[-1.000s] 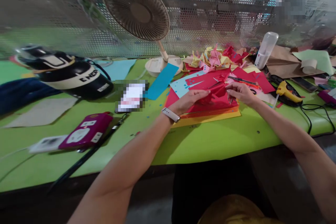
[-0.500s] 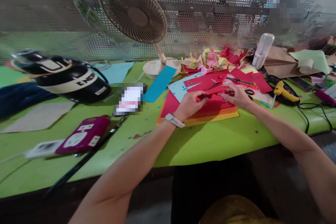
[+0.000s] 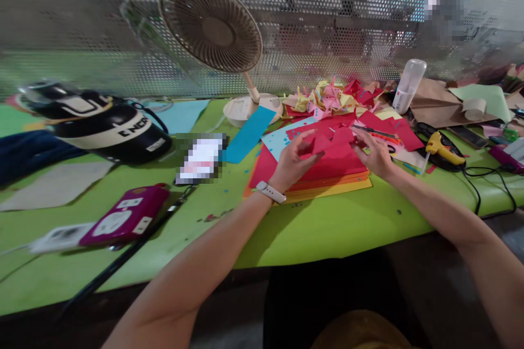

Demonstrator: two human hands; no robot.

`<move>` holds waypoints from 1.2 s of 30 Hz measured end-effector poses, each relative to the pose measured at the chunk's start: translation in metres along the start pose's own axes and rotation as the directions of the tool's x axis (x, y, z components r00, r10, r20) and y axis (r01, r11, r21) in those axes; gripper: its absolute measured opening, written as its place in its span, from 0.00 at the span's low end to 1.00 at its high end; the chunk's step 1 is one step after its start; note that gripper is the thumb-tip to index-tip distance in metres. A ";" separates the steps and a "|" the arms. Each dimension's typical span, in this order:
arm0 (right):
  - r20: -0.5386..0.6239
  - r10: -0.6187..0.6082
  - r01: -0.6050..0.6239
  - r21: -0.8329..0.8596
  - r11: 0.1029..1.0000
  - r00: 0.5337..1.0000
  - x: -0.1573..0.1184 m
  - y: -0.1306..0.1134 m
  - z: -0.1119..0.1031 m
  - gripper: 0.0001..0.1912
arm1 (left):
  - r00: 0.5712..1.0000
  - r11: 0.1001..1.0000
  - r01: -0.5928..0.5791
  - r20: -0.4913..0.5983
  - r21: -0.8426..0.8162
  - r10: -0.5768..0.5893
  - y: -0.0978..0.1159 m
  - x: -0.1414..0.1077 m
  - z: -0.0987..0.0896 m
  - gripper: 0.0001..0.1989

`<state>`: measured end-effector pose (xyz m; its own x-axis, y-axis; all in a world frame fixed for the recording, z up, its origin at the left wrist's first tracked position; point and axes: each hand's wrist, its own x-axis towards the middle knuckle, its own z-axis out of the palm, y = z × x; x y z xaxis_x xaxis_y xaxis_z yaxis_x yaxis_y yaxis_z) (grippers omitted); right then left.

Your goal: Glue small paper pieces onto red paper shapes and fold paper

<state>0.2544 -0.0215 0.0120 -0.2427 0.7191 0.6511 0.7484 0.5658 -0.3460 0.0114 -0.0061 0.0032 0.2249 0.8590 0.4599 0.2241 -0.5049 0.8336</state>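
Note:
My left hand point(image 3: 293, 162), with a pale wristband, hovers at the left of the red paper sheets point(image 3: 331, 166), its thumb and fingers apart. Across from it, my right hand point(image 3: 374, 156) has loosely bent fingers spread near the right side of the same sheets. Between the two hands lie pieces of red paper point(image 3: 327, 139); I cannot tell whether any fingertip touches them. Orange and yellow sheets point(image 3: 347, 182) show under the red ones. Just beyond my right hand are dark-bladed scissors point(image 3: 374, 133), with their handle partly hidden.
Folded paper pieces point(image 3: 327, 99) are heaped behind the sheets. A fan point(image 3: 223, 30), a blue paper strip point(image 3: 249, 135) and a phone point(image 3: 200, 158) stand or lie leftward, with a black bottle point(image 3: 110, 128) farther off. At right are a yellow glue gun point(image 3: 444, 148), its cord and a white bottle point(image 3: 409, 87).
Both hands have parted from the red paper piece they were holding together. My left hand's thumb and fingers have opened, and my right hand has shifted slightly right.

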 end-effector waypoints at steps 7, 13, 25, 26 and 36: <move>-0.039 -0.015 0.015 0.004 1.000 0.999 0.001 0.007 0.002 0.24 | 0.973 0.968 -0.202 -0.080 0.146 0.215 -0.004 -0.002 -0.002 0.31; -0.059 -0.101 0.100 -0.017 0.995 0.993 0.002 0.010 0.001 0.23 | 0.950 0.933 -0.275 -0.085 0.230 0.301 -0.008 -0.001 -0.006 0.31; 0.057 -0.127 0.127 0.007 0.992 0.990 0.002 0.011 0.004 0.25 | 0.964 0.946 -0.229 -0.080 0.229 0.252 -0.015 0.003 -0.011 0.28; 0.085 -0.140 0.138 0.031 0.990 0.987 0.001 0.010 0.004 0.25 | 0.965 0.953 -0.222 -0.091 0.206 0.245 -0.015 0.004 -0.011 0.27; 0.219 -0.223 0.229 -0.003 0.973 0.950 -0.006 -0.002 0.006 0.33 | 0.904 0.890 0.385 -0.095 -0.245 -0.417 -0.001 0.009 -0.005 0.20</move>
<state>0.2511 -0.0246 0.0050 -0.5324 0.6451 0.5481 0.6745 0.7145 -0.1859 0.0090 0.0025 0.0082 0.0197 0.9951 0.0974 0.0534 -0.0983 0.9937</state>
